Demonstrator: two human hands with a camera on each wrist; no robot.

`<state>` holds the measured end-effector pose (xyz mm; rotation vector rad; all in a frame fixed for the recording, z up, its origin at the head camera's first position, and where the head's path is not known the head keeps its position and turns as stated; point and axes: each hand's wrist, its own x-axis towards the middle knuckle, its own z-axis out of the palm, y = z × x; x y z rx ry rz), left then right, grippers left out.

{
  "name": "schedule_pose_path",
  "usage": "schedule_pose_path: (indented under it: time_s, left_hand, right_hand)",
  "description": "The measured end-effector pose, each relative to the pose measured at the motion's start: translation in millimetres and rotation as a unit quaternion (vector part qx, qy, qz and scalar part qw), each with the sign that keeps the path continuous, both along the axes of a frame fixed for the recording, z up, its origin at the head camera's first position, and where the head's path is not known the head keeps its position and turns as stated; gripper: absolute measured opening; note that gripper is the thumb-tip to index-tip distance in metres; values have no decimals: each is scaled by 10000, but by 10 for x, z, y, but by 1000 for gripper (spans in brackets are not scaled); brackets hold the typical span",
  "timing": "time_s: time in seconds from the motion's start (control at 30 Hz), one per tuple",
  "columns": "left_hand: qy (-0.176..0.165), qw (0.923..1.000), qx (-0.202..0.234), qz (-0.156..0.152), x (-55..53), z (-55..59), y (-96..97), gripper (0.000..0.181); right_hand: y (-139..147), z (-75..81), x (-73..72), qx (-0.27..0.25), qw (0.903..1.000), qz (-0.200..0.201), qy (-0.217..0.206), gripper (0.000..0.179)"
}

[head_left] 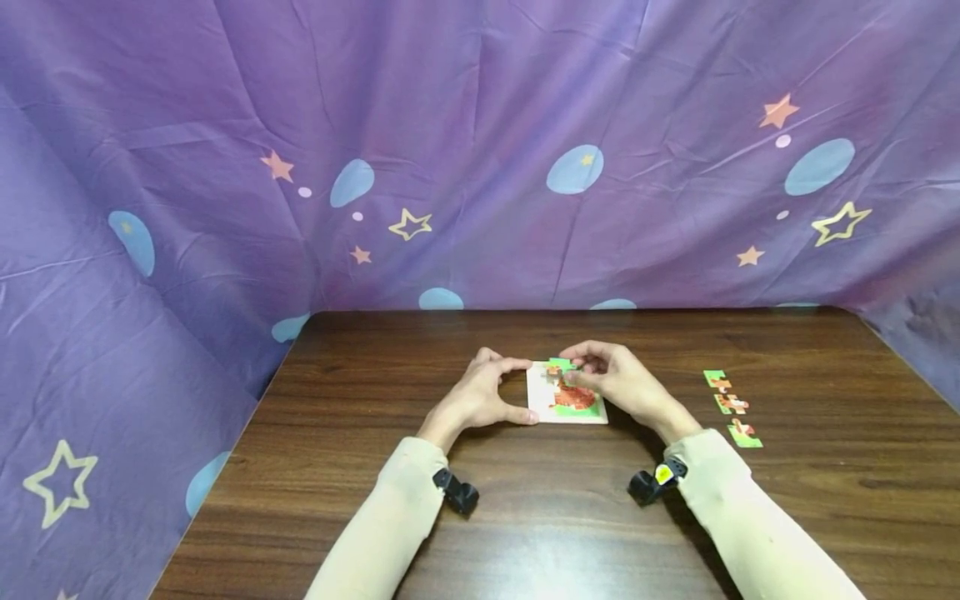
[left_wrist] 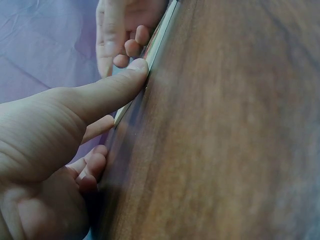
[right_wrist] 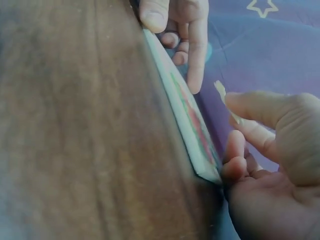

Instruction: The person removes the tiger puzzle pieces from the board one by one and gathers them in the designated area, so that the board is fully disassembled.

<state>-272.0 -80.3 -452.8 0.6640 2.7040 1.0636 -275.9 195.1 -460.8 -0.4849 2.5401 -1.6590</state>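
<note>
A square jigsaw puzzle board (head_left: pixel 534 404) with a pale frame lies flat on the table; a red and green picture fills part of it. My left hand (head_left: pixel 480 393) holds the board by its left side, thumb at the near corner and index finger at the far corner. Over the board's far right part, my right hand (head_left: pixel 621 379) pinches a puzzle piece (right_wrist: pixel 220 92) between thumb and index finger. In the right wrist view this piece is tilted, seen nearly edge-on and apart from the board. The right hand's other fingers are curled beneath.
To the right, three loose puzzle pieces lie in a column: the far one (head_left: pixel 716 380), the middle one (head_left: pixel 730 404) and the near one (head_left: pixel 744 433). The brown wooden table (head_left: pixel 360 400) meets a purple curtain (head_left: pixel 465 267) at its back and left edges.
</note>
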Motion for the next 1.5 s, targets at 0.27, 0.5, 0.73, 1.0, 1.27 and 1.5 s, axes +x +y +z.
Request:
schedule_pose_path:
  time_s: [0.27,0.5,0.73,1.0,1.27,1.5]
  left_hand:
    - [88,10000,12,-17,-19,-102,25,90]
    - [-128,9999,21,109,60,-38,26,91]
    - [-193,9997,-6,147,69,-15,16,92]
    - [-191,9997,62,134,58,-9,13,92]
    - [-146,9998,78,105,40,-3,21,92]
    - [-120,9999,35,93,34,24,23,91]
  right_hand:
    - [90,177,44,-21,9997,83,243,35]
    - [322,285,98,-71,9989,-254,390,35]
    - [724,449,181,-76,9967,-414,692,37]
    - [1131,550,283,134,9950,-569,813,38]
    - [1420,437,331,215,9958,-796,400,41]
    - [1659,223,329,332,9960,-660,501,41]
